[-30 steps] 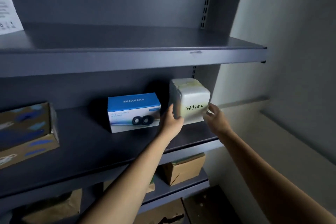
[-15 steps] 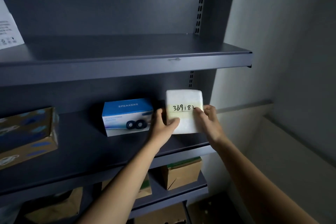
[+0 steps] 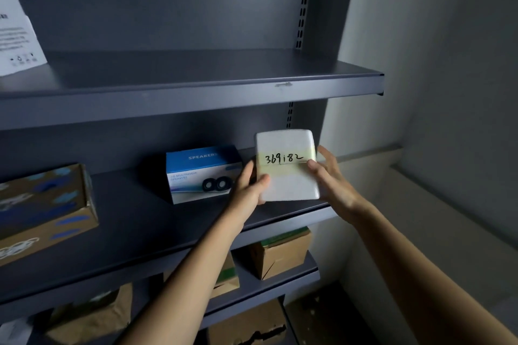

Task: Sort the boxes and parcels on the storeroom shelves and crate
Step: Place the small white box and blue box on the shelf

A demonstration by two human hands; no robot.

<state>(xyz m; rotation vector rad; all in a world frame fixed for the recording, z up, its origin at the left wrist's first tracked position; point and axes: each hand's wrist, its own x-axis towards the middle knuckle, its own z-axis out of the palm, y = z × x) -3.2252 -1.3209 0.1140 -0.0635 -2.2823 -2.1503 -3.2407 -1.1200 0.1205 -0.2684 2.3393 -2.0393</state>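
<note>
A white wrapped parcel with a pale yellow tape band reading "369182" is held upright in front of the middle shelf, at its right end. My left hand grips its lower left edge, thumb across the front. My right hand holds its right edge, thumb on the tape and fingers behind. A blue and white box marked "SPEAKERS" stands on the same shelf just left of the parcel.
A brown carton with blue markings lies at the shelf's left end. The upper shelf holds a white paper sheet at far left. Lower shelves carry a brown box with green tape and brown paper parcels. A pale wall is to the right.
The white parcel has been turned from a corner-on pose to face me and lifted off the shelf towards me. Both hands have closed on its side edges.
</note>
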